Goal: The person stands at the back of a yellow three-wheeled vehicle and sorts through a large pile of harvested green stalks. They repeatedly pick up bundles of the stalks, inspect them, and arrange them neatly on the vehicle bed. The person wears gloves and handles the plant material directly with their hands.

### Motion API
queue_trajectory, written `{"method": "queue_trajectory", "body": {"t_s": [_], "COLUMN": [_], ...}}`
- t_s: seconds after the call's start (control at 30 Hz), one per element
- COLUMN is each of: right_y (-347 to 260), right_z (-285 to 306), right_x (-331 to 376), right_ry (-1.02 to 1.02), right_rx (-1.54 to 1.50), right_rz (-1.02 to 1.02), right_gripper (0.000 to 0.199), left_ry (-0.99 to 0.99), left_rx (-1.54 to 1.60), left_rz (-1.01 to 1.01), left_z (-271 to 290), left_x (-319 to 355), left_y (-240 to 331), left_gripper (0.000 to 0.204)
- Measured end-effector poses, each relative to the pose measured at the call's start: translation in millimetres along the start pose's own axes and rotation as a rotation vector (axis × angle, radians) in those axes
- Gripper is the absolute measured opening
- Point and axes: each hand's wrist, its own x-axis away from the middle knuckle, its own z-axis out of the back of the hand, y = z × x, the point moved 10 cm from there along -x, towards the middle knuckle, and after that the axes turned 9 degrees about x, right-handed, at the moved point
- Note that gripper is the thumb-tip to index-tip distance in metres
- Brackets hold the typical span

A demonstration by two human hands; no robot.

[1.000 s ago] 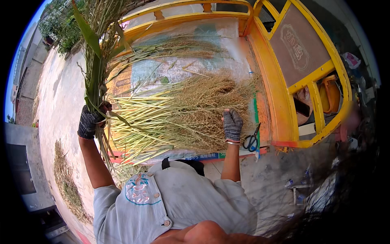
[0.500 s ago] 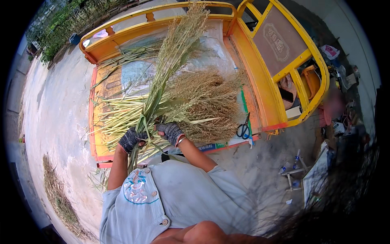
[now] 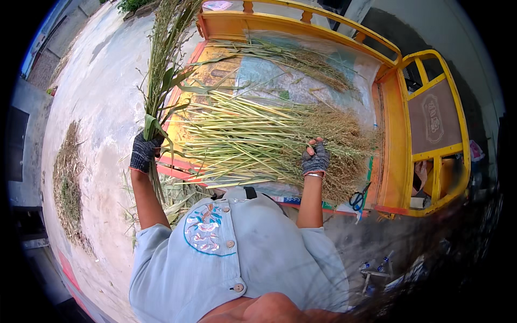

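A bunch of green stalks [image 3: 161, 64] stands nearly upright in the left hand [image 3: 143, 152], which is gloved and clenched around the lower stems; the long axis runs from the fist up and slightly right toward the top edge, with leafy tips out of view and cut ends hanging below the glove. To the right of that bunch, well apart from it, the heap of cut stalks [image 3: 253, 142] lies across the yellow cart bed [image 3: 390, 145] with its long axis running left to right, pale stems toward the left and brown seed heads toward the right. The right hand [image 3: 315, 160], also gloved, rests on the seed-head end of the heap with fingers bent into the stalks; whether it grips any of them cannot be told. So the heap lies nearer the right hand, the upright bunch entirely with the left. A pair of scissors [image 3: 358, 198] lies at the cart's near edge, right of the right wrist. Beyond the cart, bare concrete ground [image 3: 97, 97] spreads left, with a strip of dry straw [image 3: 67, 183] on it.
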Motion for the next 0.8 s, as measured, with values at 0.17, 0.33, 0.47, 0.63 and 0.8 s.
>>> {"method": "queue_trajectory", "body": {"t_s": [0.17, 0.33, 0.47, 0.63, 0.8], "right_y": [20, 55, 90, 92, 67], "right_z": [-42, -68, -94, -109, -78], "right_x": [17, 31, 56, 79, 51], "right_ry": [-0.200, -0.274, -0.260, -0.210, -0.026], "right_rx": [-0.105, -0.096, -0.029, 0.029, 0.063], "right_rz": [0.026, -0.034, -0.107, -0.160, -0.060], "right_gripper": [0.010, 0.010, 0.008, 0.008, 0.014], "left_ry": [0.123, 0.011, -0.169, -0.161, -0.263], "left_rx": [0.003, -0.053, -0.212, -0.504, -0.509], "left_rz": [0.048, 0.045, -0.263, -0.508, -0.414], "left_z": [56, 29, -50, -106, -130], "left_x": [5, 10, 28, 47, 49], "left_y": [-33, -47, -44, -45, -62], "left_gripper": [0.013, 0.018, 0.025, 0.027, 0.029]}}
